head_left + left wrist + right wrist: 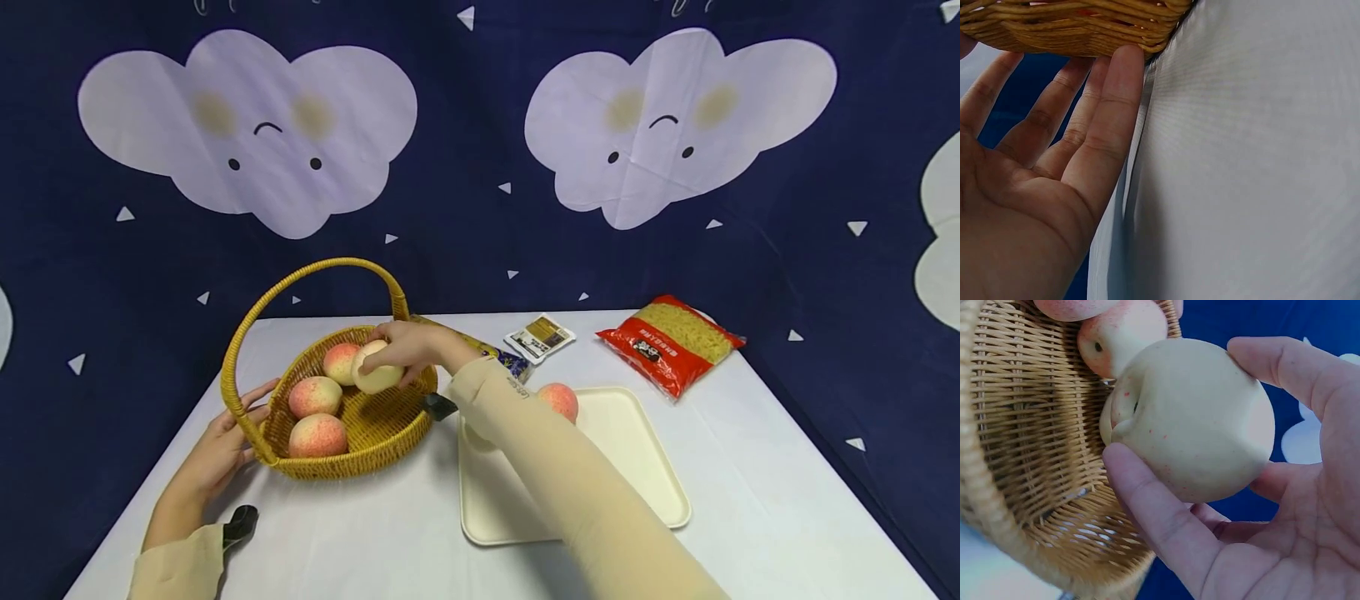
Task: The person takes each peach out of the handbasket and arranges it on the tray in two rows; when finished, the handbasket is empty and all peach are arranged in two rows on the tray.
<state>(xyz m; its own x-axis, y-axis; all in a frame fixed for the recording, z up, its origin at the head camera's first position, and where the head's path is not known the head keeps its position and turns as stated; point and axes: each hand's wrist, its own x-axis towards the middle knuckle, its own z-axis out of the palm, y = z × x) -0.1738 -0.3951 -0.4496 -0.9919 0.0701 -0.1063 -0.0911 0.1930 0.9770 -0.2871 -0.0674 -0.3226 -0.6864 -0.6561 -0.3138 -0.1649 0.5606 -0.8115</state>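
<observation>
– Navy backdrop (pixel 465 125) w/ upside-down clouds, white table (pixel 360 533) below. Where's the pale peach (pixel 377 377)?

– In R hand (pixel 420 346), pinched btwn thumb and fingers, over the wicker basket (pixel 360 462), just beside the three peaches (pixel 315 397) inside. Can't tell if it touches one.

– And L hand (pixel 213 458)?

– Fingers spread, tips at the basket's outer L wall, approx. level w/ those three. So the pale peach is to the right of L hand, w/ basket wall btwn.

– Anything else, quick?

– Cream tray (pixel 622 458) right of basket, R sleeve (pixel 570 475) across it, pink peach (pixel 558 402) near its back edge. Small flat pkt (pixel 540 336) behind, then a red pasta bag (pixel 678 342) at far R.
</observation>
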